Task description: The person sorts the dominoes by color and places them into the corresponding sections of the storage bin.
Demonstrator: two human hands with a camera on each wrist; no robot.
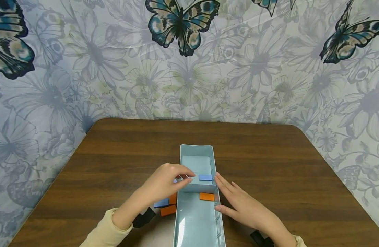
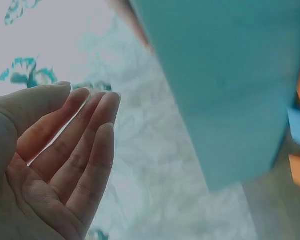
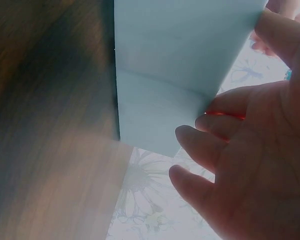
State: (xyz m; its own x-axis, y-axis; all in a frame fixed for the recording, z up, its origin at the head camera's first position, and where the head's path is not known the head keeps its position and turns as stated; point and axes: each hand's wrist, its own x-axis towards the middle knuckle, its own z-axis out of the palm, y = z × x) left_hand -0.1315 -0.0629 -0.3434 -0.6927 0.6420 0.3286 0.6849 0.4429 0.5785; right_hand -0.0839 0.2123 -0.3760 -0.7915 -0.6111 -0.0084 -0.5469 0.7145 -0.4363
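Observation:
A long light-blue box with a divider across it stands on the table. Its far compartment has a small blue block in it, and an orange block lies in the near compartment, close to the divider. My left hand is over the box's left rim, fingers bent gently and thumb apart from them; the left wrist view shows nothing between them. Along the right wall, my right hand rests its extended fingertips against the box. In the right wrist view its fingers are spread beside the wall.
Left of the box lie several loose blocks, among them an orange block and a blue block, partly hidden by the left hand and forearm. The brown wooden table reaches back to a wall covering printed with flowers and butterflies.

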